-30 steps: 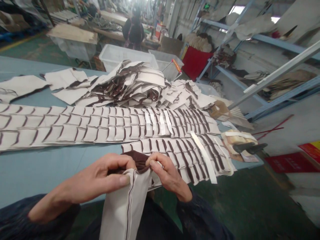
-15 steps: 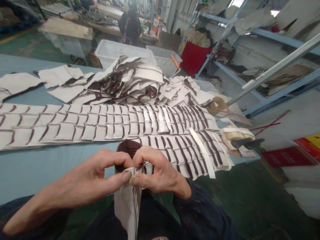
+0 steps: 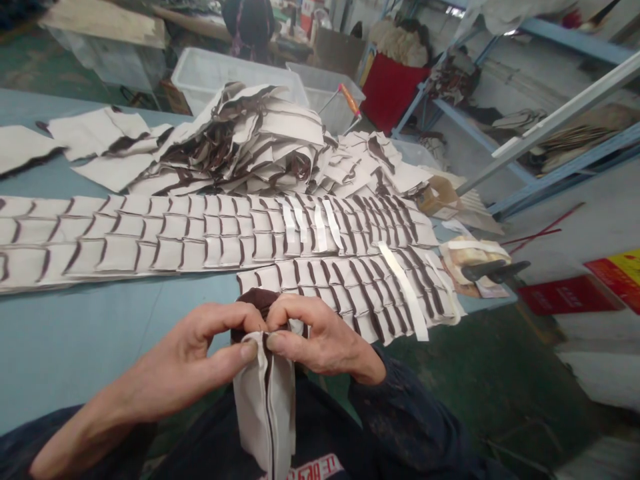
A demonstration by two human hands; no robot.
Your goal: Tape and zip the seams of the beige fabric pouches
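Note:
Between my two hands hangs a piece of off-white fabric with a dark brown lining (image 3: 265,407), a seam running down its middle. My left hand (image 3: 200,360) pinches its top edge on the left side of the seam, thumb in front and forefinger behind. On the right side of the seam, my right hand (image 3: 317,333) pinches the same edge in the same way. Brown lining shows behind the fingertips. Just beyond my hands lie overlapping rows of similar off-white pieces (image 3: 225,230) with dark edges, and a shorter block of rows (image 3: 350,290) to the right.
A heap of loose fabric pieces (image 3: 270,133) covers the back of the blue table (image 3: 125,333). Behind it stand translucent plastic bins (image 3: 200,73). Pale strips (image 3: 400,287) lie across the rows. Black-handled scissors (image 3: 493,270) rest at the right edge. Another person (image 3: 247,27) stands farther back.
The held piece's top edges have parted slightly at the seam, and my fingertips are a little farther apart. The whole view has tilted down somewhat.

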